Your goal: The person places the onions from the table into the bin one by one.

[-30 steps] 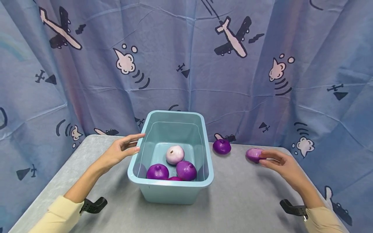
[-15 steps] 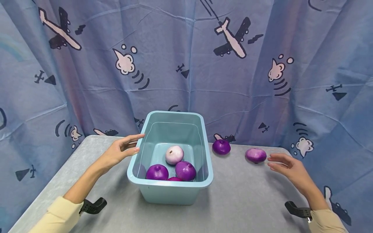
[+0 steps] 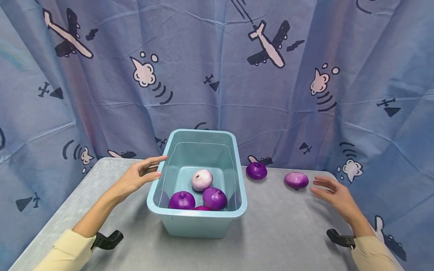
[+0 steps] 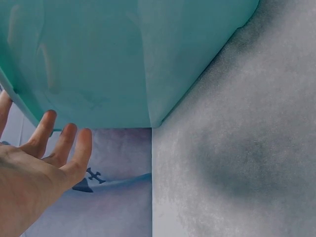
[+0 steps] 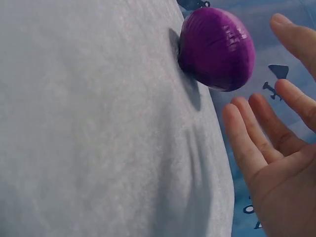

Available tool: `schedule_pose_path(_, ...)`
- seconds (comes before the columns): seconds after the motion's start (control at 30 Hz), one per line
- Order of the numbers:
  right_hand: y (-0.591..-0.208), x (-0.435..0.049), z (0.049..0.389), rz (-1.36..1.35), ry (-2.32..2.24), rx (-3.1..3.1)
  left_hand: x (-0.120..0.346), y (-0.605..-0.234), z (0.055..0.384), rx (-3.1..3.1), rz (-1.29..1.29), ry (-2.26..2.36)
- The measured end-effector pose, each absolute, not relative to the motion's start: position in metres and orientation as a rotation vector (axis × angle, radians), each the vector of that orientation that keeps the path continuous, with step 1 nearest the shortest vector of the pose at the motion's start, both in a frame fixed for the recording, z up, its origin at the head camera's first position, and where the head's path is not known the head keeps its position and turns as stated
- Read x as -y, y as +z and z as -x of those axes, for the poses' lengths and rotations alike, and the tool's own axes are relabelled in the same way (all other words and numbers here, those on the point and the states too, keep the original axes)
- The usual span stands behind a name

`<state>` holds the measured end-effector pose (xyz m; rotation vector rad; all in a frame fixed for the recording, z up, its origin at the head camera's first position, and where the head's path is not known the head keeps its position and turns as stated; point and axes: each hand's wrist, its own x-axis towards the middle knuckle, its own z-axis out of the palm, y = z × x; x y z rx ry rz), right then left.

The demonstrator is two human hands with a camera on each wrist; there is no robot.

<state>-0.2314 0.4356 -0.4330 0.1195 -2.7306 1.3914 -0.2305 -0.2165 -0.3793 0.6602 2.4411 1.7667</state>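
Two onions (image 3: 256,171) lie on the tabletop (image 3: 278,226), right of the bin (image 3: 196,226) holding the others (image 3: 214,198). The left grip (image 3: 135,176), fingers extended, touches the rim (image 3: 153,190), perhaps for steadiness; the right grip (image 3: 337,194), relaxed around nothing, hovers beside the outer onion (image 3: 296,180).

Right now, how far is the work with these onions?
Looks done, if this is unloading: a dark onion and a lighter onion lie on the table outside the bin. In hand: nothing; the right hand is beside the lighter onion, the left hand at the bin's rim. Left: at least four onions inside the bin.
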Motion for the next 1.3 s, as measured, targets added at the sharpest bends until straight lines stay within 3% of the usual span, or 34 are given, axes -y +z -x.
schedule_pose_path(0.37, -0.438, -0.421, 0.245, -0.053, 1.509, 2.776, 0.217, -0.379, 0.23, -2.431, -0.67, 1.78)
schedule_pose_path(0.97, -0.453, -0.384, 0.268, 0.312, 1.457, 2.649, 0.217, -0.38, 0.23, -2.428, -0.675, 1.791)
schedule_pose_path(1.3, -0.458, -0.378, 0.269, 0.345, 1.517, 2.552, 0.215, -0.379, 0.23, -2.43, -0.665, 1.785)
